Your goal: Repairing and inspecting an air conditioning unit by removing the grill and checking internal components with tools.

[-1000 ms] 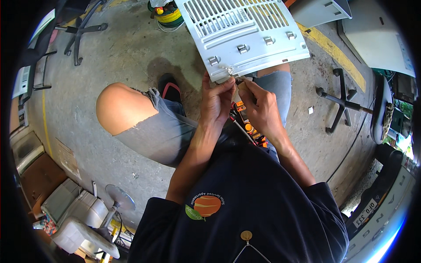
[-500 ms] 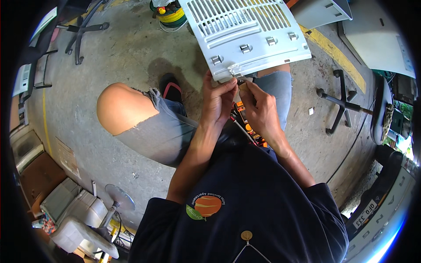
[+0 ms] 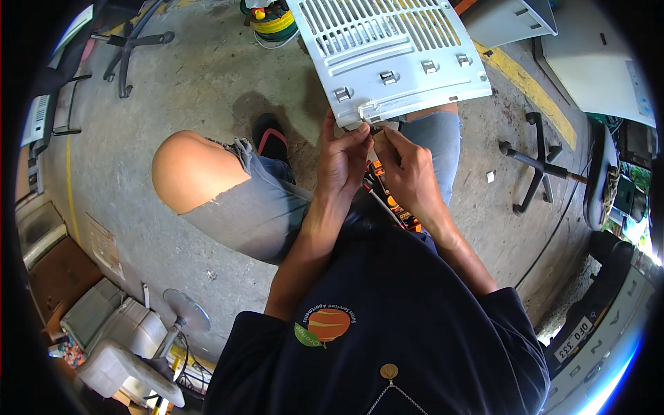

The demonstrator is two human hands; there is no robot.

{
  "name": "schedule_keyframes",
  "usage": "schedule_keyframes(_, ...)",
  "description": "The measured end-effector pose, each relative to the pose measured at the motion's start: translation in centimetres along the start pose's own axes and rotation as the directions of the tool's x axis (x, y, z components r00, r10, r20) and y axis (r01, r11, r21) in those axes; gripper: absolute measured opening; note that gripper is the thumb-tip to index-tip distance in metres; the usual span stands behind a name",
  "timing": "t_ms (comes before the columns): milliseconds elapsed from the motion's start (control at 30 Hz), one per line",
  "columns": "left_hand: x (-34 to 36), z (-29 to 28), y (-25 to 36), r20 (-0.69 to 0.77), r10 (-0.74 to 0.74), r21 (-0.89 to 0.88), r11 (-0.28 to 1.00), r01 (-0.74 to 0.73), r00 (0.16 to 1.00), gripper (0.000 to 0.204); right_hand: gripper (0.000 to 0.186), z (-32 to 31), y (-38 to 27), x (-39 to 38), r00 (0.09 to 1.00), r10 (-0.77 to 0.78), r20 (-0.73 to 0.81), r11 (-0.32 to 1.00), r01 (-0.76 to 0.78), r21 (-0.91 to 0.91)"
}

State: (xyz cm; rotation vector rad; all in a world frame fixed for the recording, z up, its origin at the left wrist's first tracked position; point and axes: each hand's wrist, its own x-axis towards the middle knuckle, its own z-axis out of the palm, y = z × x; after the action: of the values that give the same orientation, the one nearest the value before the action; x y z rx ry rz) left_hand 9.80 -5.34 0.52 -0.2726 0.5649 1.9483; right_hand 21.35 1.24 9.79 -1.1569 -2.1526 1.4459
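A white slotted metal panel (image 3: pixel 380 34) with small bent clips (image 3: pixel 389 75) reaches over my right thigh. My left hand (image 3: pixel 340 162) is closed on its lower left corner, thumb and fingers at the edge beside a small pale fitting (image 3: pixel 366 109). My right hand (image 3: pixel 409 173), fingers curled, pinches at the same edge, just right of my left thumb; the small piece between its fingers is too hidden to name. Beneath my hands, between my thighs, lie orange-and-black tools (image 3: pixel 385 190) and a thin shaft.
Chair bases (image 3: pixel 126 45) (image 3: pixel 539 162) stand left and right. A green-and-yellow reel (image 3: pixel 270 28) is behind the panel. A cream appliance (image 3: pixel 588 62) is at upper right, stacked boxes and scrap (image 3: pixel 104 311) at lower left, a vehicle bumper (image 3: pixel 595 304) at lower right. A cable (image 3: pixel 546 249) crosses the floor.
The panel has shifted slightly to the right, its clips now sitting a little higher in view. Both my hands stay at its lower edge, with only slight finger movement.
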Motion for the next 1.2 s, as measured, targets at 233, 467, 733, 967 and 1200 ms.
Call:
schedule_keyframes(233, 0.5, 0.1, -0.2, -0.059, -0.016, 0.038, 0.999, 0.018, 0.998, 0.072, 0.01, 0.0, -0.1, -0.3, 0.996, 0.071, -0.047, 0.997, -0.07, 0.021)
schedule_keyframes(467, 0.7, -0.6, -0.4, -0.057, -0.013, 0.073, 0.997, 0.017, 0.998, 0.068, 0.01, 0.2, -0.5, -0.5, 0.992, 0.08, -0.096, 0.997, -0.078, 0.029)
schedule_keyframes(733, -0.3, -0.8, 0.7, 0.179, -0.084, -0.085, 0.991, 0.1, 0.98, 0.065, 0.008, 0.7, -0.5, 0.1, 1.0, -0.006, 0.027, 1.0, 0.007, -0.03)
schedule_keyframes(967, 0.2, -2.1, -0.1, 0.292, -0.066, -0.257, 0.956, 0.144, 0.954, 0.064, 0.006, 0.4, -0.5, 1.0, 0.993, -0.028, 0.114, 0.997, 0.036, -0.069)
schedule_keyframes(1200, 0.2, -2.7, -0.6, 0.258, -0.05, -0.282, 0.951, 0.125, 0.965, 0.061, 0.007, 0.1, -0.7, 1.6, 0.986, -0.035, 0.162, 0.995, 0.05, -0.087)
